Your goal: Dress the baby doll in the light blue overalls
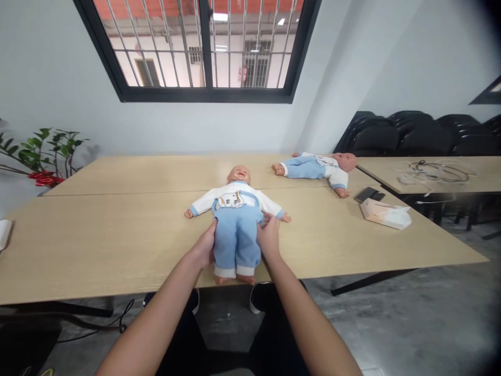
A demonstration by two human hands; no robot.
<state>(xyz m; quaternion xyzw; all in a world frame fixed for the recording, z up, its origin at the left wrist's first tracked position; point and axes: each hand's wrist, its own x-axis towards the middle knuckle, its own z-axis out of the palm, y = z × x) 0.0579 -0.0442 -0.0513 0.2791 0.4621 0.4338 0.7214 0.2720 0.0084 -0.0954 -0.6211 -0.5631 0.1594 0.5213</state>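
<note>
Doll (237, 219) lies face-up at the near edge of the table (117, 240). Left hand (205, 245) and right hand (269, 237) clasp its hips from either side, fingers curled against the blue trousers. Farther right lie a tissue pack (385, 213) and a second doll (317, 167).

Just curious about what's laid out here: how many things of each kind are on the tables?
Baby dolls: 2
Phone: 1
Tissue pack: 1
Cable tangle: 1
White item at left edge: 1
Total: 6
</note>
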